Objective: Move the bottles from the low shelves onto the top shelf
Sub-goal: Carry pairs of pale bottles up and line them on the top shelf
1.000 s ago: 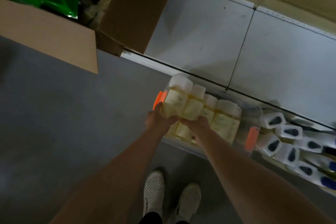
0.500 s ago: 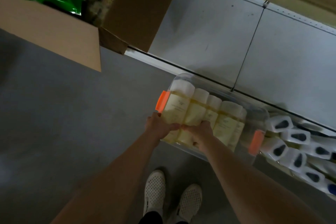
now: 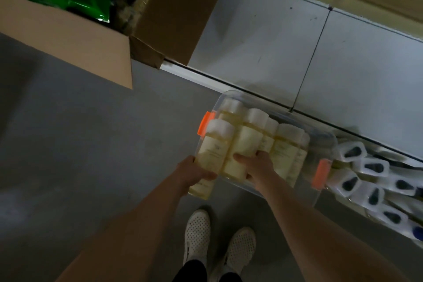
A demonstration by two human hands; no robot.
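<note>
- Head view, left side: open cardboard box (image 3: 68, 36) with green packaging (image 3: 75, 0) inside, standing on grey floor (image 3: 80, 144).
- Left hand (image 3: 192, 173) grips the outer pale-yellow bottle (image 3: 212, 151) near its base, fingers curled round it. Another bottle base shows just below this hand.
- Right hand (image 3: 258, 166) grips the neighbouring bottle (image 3: 242, 149), thumb across its front, fingers wrapped behind.
- Both held bottles lie side by side, touching; long axes run from the hands up and slightly right, white caps pointing away from the person toward the shelving.
- Clear plastic bin (image 3: 320, 144) with orange latches (image 3: 204, 123) sits behind and under the bottles, at the low shelf edge; more yellow bottles (image 3: 286, 146) stand in it, caps tilted the same way.
- White shelf panel (image 3: 263, 41) lies above the bin.
- Right of the bin: a cluster of white bottles with dark markings (image 3: 375, 181) on the low shelf.
- Bottom centre: white perforated shoes (image 3: 219, 242).
</note>
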